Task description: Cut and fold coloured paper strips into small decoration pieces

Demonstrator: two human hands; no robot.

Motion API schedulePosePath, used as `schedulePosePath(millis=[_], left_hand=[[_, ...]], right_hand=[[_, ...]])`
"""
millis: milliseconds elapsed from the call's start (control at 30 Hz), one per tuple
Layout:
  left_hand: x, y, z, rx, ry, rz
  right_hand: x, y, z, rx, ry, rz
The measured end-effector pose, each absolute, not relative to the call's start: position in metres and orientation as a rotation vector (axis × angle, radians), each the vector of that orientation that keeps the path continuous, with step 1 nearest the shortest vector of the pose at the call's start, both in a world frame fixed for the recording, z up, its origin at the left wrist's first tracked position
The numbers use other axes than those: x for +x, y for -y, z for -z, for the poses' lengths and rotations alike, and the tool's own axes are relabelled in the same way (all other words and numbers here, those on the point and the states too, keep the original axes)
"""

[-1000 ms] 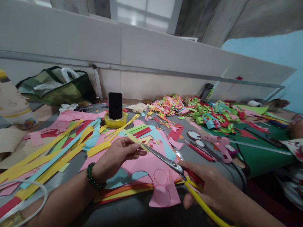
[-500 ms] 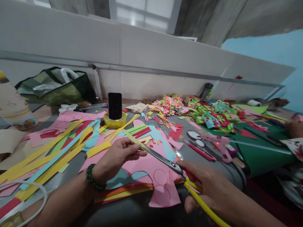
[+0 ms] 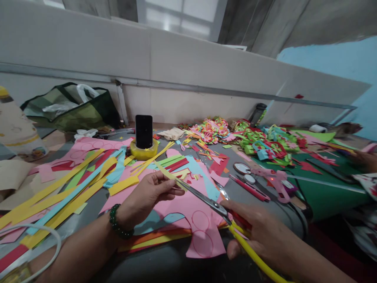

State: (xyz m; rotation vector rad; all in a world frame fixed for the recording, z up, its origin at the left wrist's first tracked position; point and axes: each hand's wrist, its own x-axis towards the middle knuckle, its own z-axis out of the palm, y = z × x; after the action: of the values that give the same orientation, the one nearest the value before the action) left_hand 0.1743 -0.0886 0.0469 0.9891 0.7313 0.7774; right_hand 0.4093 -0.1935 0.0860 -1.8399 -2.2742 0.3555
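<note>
My left hand (image 3: 154,188), with a green bead bracelet (image 3: 119,223) at its wrist, pinches a thin pale yellow strip (image 3: 163,170) between thumb and fingers. My right hand (image 3: 256,224) is closed round the handles of a large pair of scissors (image 3: 210,202) with yellow and red grips. The scissor blades point up and left, their tips at the strip beside my left fingertips. Beneath both hands lies a pink sheet (image 3: 173,206) over other coloured sheets. A pink piece with drawn red circles (image 3: 202,220) hangs toward the table's front edge.
Yellow and blue strips (image 3: 67,196) cover the left side. A phone (image 3: 144,131) stands in a yellow roll (image 3: 144,150). Paper flowers (image 3: 213,129) are piled at the back. To the right lie a pink glue gun (image 3: 272,181) and a red pen (image 3: 250,188). A co-worker's hand (image 3: 363,159) is at far right.
My hands, the strip and the scissors stay almost in the same place. At far right, the co-worker's hand has moved a little left over the green surface.
</note>
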Motion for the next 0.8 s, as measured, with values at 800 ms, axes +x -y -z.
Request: schedulePosePath(millis=[800], left_hand=[[0.173,0.0892,-0.0449,1.019,-0.727,-0.746]], right_hand=[[0.413,0.1911,-0.0766,-1.823,2.357,-0.18]])
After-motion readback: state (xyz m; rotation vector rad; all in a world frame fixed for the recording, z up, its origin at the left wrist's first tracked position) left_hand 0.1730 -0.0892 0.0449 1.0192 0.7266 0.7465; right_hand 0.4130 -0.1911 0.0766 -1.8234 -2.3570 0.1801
